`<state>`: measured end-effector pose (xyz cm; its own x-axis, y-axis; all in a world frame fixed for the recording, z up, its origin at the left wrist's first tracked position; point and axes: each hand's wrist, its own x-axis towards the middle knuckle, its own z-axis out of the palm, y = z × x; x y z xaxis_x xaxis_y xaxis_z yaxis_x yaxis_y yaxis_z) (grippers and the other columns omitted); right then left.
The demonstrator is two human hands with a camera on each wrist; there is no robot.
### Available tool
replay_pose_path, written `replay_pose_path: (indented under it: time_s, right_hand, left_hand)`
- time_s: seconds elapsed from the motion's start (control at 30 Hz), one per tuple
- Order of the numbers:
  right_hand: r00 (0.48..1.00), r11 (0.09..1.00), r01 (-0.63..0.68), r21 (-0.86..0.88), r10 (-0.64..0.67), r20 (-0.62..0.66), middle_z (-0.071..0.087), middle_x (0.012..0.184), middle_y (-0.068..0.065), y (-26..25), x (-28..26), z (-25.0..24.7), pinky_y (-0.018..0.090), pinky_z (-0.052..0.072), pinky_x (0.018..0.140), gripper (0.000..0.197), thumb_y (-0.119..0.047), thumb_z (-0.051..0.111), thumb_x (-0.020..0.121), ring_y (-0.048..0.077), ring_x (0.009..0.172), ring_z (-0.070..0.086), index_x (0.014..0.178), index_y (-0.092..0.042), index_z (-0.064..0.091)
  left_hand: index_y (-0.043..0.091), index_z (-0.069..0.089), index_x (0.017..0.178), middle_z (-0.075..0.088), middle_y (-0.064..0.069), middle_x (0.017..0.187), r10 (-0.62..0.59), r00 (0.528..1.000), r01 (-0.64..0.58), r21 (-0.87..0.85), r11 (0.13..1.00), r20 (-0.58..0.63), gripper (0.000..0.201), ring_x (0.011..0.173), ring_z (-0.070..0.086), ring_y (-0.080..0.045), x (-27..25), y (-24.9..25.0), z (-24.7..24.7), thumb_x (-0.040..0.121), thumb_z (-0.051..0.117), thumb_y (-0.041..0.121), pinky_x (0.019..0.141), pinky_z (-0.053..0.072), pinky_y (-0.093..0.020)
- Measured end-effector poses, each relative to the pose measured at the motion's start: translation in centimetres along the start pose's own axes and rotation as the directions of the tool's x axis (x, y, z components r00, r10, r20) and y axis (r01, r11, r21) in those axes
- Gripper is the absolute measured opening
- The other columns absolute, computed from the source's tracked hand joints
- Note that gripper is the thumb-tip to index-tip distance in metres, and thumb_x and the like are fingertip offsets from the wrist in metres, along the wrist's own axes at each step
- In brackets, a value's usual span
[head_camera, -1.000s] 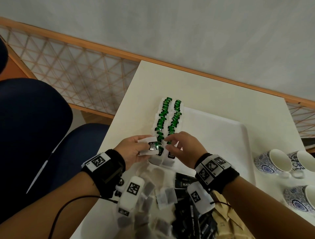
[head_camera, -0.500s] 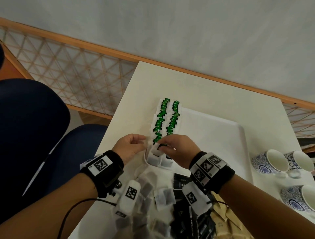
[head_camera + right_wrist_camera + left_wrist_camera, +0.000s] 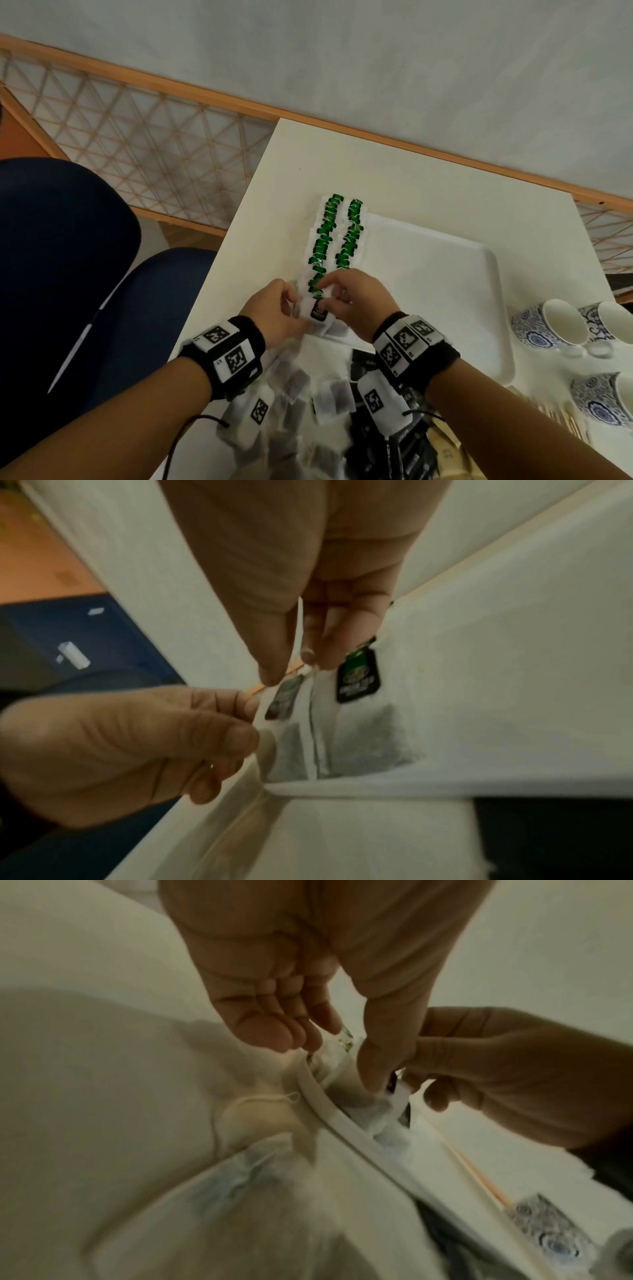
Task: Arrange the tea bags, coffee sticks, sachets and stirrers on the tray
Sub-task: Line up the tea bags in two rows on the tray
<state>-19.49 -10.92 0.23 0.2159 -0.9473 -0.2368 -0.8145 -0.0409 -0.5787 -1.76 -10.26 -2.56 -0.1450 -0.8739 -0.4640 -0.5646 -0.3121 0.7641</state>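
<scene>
A white tray lies on the table with two rows of green-tagged tea bags along its left side. At the near end of the left row, both hands hold one tea bag with a dark tag. My left hand pinches its left edge between thumb and finger. My right hand pinches its top. In the right wrist view this tea bag lies just inside the tray rim, beside the last bag of the right row. The left wrist view shows my left fingers over the rim.
Loose tea bags are piled on the table under my wrists, with black coffee sticks and brown sachets to their right. Wooden stirrers and blue-patterned cups sit right of the tray. A blue chair stands left of the table edge.
Both hands have brought the tea bag down from in front of the rows to the near end of the left row, on the tray.
</scene>
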Motion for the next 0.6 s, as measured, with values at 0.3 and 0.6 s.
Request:
replay_pose_path:
  time_s: [0.3, 0.6]
  right_hand:
    - [0.943, 0.945, -0.312, -0.101, 0.321, 0.088, 0.059, 0.083, -0.008, 3.2, -2.6, 0.8, 0.027, 0.048, 0.065, 0.048, -0.057, 0.074, 0.066, 0.011, 0.072, 0.055, 0.084, -0.025, 0.043]
    - [0.906, 0.897, -0.421, 0.137, 0.422, 0.019, 0.063, 0.089, -0.001, 2.8, -1.6, 1.2, 0.031, 0.053, 0.072, 0.081, -0.044, 0.08, 0.067, 0.015, 0.078, 0.062, 0.123, -0.022, 0.026]
  left_hand:
    - [0.026, 0.032, 0.093, 0.056, 0.007, 0.086, 0.029, 0.999, -0.036, 0.196, 0.98, 0.042, 0.064, 0.074, 0.057, -0.01, 0.2, 1.2, 0.8, 0.062, 0.085, 0.04, 0.066, 0.049, -0.031]
    - [0.028, 0.024, 0.13, 0.054, 0.011, 0.086, 0.006, 1.0, -0.006, 0.053, 0.999, -0.002, 0.09, 0.079, 0.057, -0.012, 1.0, 1.2, 0.6, 0.065, 0.086, 0.028, 0.077, 0.048, -0.033]
